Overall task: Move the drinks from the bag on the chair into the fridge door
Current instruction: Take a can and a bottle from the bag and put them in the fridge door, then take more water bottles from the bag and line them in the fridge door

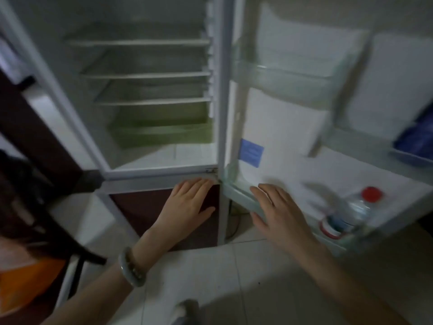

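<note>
Bottle (pixel 351 212) in door shelf (pixel 246 195), pale tiled floor (pixel 222 277)

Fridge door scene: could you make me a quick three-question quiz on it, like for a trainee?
1. True or false: the bottle with the red cap stands in the lowest fridge door shelf.
2. Which hand wears the bracelet? A) left hand B) right hand
3. Fill in: both hands are ___ of any drink.

Key: 1 true; 2 A; 3 empty.
</note>
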`<state>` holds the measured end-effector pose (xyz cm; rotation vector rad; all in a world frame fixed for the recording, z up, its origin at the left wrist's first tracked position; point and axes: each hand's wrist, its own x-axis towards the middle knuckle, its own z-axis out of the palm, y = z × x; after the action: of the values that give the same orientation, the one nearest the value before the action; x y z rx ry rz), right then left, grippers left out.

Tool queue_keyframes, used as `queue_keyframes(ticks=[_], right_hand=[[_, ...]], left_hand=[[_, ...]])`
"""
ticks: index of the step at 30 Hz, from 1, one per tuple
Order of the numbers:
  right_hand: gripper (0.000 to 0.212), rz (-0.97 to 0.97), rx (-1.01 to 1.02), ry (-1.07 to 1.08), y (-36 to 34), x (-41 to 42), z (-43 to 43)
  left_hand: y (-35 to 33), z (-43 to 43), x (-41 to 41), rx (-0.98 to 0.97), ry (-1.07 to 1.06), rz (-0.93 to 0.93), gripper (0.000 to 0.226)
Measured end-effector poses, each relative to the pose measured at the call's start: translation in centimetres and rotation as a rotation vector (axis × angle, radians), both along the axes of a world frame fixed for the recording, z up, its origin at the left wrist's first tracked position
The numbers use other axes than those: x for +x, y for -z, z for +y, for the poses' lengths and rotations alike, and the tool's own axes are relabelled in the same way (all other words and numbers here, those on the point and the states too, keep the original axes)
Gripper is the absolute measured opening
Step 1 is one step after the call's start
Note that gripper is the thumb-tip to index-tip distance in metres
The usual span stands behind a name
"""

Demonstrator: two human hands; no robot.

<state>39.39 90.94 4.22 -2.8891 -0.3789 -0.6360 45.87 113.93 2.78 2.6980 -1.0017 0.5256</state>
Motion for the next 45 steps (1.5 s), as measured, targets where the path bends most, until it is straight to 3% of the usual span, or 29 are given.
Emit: queue_keyframes(ticks=[15,31,40,45], right_hand=[[0.054,0.165,-0.056,-0.577,2.4,8.9,25.3],[0.055,0.319,-0.027,-0.950,6.8,13.6,51.9],[0.053,0.486,-0.064,-1.093,11.8,20.4,63.9],[0.051,0.626,-0.112,-1.148,14.8,24.3,70.1]], left_hand=[[4.2,23.5,-4.9,0.079,-0.651,0.191,0.061],[9.3,46.7,-8.5,-0.031,-1.079,0.391,0.062],[14.0,55.5,-4.7,-0.062,-1.300,0.498,0.056],[18.5,59.8,-1.5,-0.147,-1.486,0.678,0.053]])
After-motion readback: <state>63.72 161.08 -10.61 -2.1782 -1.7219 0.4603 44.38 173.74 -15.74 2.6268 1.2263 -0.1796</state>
